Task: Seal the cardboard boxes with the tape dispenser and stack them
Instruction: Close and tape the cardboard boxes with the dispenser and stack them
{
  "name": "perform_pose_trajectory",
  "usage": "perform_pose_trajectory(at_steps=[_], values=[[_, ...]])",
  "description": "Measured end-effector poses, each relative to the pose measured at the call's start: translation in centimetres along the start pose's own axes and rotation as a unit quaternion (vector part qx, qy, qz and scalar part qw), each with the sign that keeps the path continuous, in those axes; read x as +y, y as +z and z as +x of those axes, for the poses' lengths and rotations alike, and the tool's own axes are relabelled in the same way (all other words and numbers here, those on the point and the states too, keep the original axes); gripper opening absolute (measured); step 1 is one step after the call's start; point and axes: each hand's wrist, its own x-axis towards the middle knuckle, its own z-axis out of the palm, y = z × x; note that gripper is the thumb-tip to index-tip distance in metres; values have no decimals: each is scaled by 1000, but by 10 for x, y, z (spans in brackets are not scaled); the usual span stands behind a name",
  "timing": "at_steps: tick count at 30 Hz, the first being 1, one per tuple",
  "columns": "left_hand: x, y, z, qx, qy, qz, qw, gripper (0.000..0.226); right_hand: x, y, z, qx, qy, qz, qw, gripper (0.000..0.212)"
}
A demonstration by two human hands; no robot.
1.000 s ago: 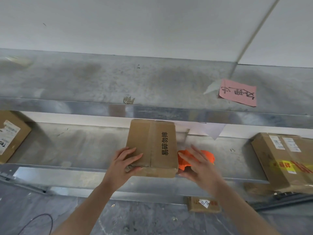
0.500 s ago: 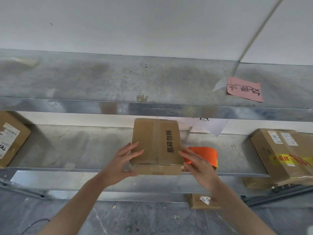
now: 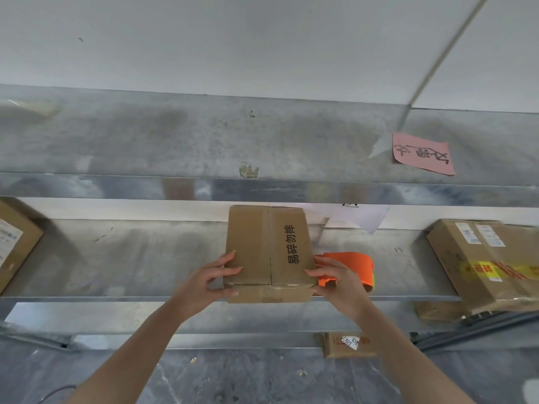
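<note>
Steadying the cardboard box [image 3: 262,246] at the near edge of the metal shelf [image 3: 131,258], mid-scene. Gripped at both near corners: by the left hand [image 3: 204,284], fingers curled over the top and thumb on the near face, and by the right hand [image 3: 338,281], fingers over the right edge. Probably squaring up for taping; hard to tell whether the top seam is already sealed. Next: let go with the right, reach for the orange tape dispenser [image 3: 350,265] just right of the box, and keep pressing down with the left.

A brown cardboard box [image 3: 268,252], flaps closed, black characters on top, sits at the shelf's [image 3: 145,258] front edge. An orange tape dispenser [image 3: 348,265] lies just beside it.
</note>
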Motion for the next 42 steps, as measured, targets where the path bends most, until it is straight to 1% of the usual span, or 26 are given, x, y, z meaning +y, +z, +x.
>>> perform_pose_trajectory(at_steps=[2,5,7,9,10,12,13,14,16,18,20,22,26,30,33,35,38,42], values=[[-2,4,-1,35,11,37,999,51,1,3,-2,10,4,1,1000,65],[-4,15,-3,84,51,119,988,62,3,8,-4,16,1,-1,1000,58],[-1,15,-4,83,55,132,986,60,3,7,-5,13,-1,-15,1000,56],[1,13,-7,59,36,137,988,56,1,2,-6,-4,8,-12,1000,55],[1,13,-9,45,22,137,989,65,-1,-1,-7,-13,10,-4,1000,58],[0,14,-12,29,-9,117,993,97,-7,-7,-10,-26,17,9,999,72],[-2,15,-11,28,-20,106,994,109,-6,-8,-11,-34,31,5,999,79],[-3,17,-9,25,-25,98,995,117,-5,-8,-12,-44,46,-7,998,84],[-5,19,-1,19,-28,73,997,122,-1,-5,-13,-71,75,-31,994,94],[-9,23,7,40,-22,63,997,119,5,-3,-14,-78,84,-34,993,100],[-15,27,11,71,-10,70,995,112,9,0,-16,-72,75,-35,994,101],[-19,29,10,84,-1,64,994,107,11,2,-19,-59,71,-33,995,102],[-22,25,0,79,10,65,995,103,6,3,-29,-40,74,-44,996,107],[-24,15,-22,64,8,56,996,105,-5,-7,-44,-31,55,-131,989,113],[-13,7,-40,75,14,44,996,107,-5,-21,-58,-51,12,-242,969,110],[-2,2,-51,84,24,48,995,108,-4,-32,-67,-51,0,-303,952,110],[21,-1,-65,87,46,56,994,105,-9,-54,-85,-20,-6,-343,939,98],[62,10,-73,70,82,77,991,104,-12,-98,-109,27,3,-361,932,84]])
